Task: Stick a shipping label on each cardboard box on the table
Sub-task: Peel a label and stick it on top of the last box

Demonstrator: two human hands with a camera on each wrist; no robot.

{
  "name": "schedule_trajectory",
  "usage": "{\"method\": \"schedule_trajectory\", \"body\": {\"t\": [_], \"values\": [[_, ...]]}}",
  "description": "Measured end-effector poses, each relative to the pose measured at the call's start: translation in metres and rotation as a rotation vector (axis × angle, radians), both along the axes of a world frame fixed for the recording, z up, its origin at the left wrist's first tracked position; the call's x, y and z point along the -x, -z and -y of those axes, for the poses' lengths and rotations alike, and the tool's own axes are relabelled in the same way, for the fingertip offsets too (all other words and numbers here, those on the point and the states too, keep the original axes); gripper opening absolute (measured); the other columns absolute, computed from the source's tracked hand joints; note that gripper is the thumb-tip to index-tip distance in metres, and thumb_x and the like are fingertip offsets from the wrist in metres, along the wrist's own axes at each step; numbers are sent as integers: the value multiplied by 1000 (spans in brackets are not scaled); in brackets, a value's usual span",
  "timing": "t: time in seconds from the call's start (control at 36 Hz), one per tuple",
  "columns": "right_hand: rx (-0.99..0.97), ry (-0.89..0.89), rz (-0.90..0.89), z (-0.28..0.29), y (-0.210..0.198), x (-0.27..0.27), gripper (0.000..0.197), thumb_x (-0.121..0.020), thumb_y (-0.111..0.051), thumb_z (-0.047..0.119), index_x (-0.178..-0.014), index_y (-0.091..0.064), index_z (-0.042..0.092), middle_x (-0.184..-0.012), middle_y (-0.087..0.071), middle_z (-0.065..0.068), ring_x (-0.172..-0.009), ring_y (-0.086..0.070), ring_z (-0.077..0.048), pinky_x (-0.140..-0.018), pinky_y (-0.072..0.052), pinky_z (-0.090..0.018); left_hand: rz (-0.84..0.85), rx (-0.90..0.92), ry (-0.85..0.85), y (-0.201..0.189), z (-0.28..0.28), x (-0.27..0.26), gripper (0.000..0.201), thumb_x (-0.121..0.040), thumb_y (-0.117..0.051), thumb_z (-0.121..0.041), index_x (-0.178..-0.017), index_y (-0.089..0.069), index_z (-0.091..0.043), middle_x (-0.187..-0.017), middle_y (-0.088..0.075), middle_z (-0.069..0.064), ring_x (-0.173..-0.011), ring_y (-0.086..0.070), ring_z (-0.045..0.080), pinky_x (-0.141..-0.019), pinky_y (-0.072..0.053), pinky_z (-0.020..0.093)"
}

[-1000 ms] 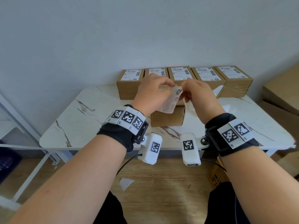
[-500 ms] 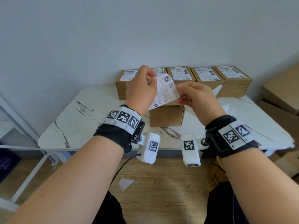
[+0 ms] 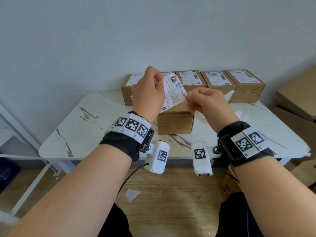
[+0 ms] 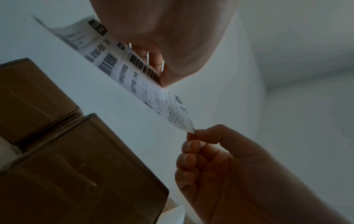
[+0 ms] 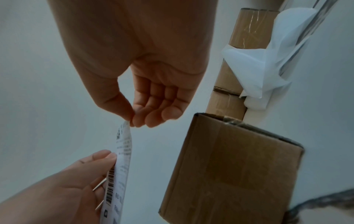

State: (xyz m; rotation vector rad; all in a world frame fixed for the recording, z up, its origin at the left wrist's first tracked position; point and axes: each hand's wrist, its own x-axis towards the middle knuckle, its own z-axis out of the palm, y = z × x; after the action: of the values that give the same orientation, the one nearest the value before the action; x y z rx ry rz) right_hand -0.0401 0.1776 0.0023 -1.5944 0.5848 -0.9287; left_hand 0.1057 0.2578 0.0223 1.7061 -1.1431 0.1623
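Note:
A white shipping label (image 3: 173, 92) hangs in the air above a plain cardboard box (image 3: 175, 123) at the table's middle. My left hand (image 3: 148, 93) pinches the label's upper left edge. My right hand (image 3: 203, 102) pinches its lower right corner between thumb and forefinger. The left wrist view shows the label (image 4: 138, 75) stretched between both hands, barcodes facing the camera. In the right wrist view the label (image 5: 120, 163) is edge-on beside the plain box (image 5: 228, 169). Several boxes with labels on top (image 3: 217, 82) stand in a row at the back.
The white marble table (image 3: 82, 130) has bare room left and right of the plain box. Peeled backing sheets (image 3: 229, 95) lie by the back row. Larger cartons (image 3: 297, 96) stand at the right. A paper scrap (image 3: 132, 195) lies on the wooden floor.
Both hands have risen and drawn apart, and the label has gone from bunched between them to spread out above the plain box.

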Motion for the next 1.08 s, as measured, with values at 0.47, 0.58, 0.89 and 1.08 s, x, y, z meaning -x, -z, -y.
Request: {"method": "schedule_trajectory", "body": {"t": [0.47,0.58,0.89,1.08], "values": [[42,137,-34,8,9,-2,11,-87,-62,5,-81,-68,-2,-66,-62,-6,-59,-53,-14,-55,-45,-20,365,-110,-52,14,9,4,12,-90,-57,-21,-97,-67,-25,-112,-57,-4,-112,-45,18,-91,-30,29],[55,195,-84,12,17,-2,13,-86,-64,12,-81,-71,1,-67,-59,-3,-58,-50,-7,-55,-41,-15,396,-88,15,26,12,15,10,-86,-63,-19,-89,-71,-25,-100,-58,-5,-103,-46,16,-86,-27,25],[-10,209,-153,16,32,4,13,-83,-63,10,-77,-69,0,-63,-54,-4,-64,-47,-13,-62,-41,-24,120,-175,191,41,20,24,9,-87,-65,-17,-87,-74,-20,-94,-64,-5,-80,-58,5,-69,-49,18],[-22,184,-140,18,37,7,17,-84,-64,11,-69,-67,4,-62,-55,-5,-58,-48,-11,-58,-41,-22,83,-213,219,42,24,21,11,-86,-66,-21,-89,-76,-23,-92,-63,-10,-76,-56,1,-67,-43,10]]}}
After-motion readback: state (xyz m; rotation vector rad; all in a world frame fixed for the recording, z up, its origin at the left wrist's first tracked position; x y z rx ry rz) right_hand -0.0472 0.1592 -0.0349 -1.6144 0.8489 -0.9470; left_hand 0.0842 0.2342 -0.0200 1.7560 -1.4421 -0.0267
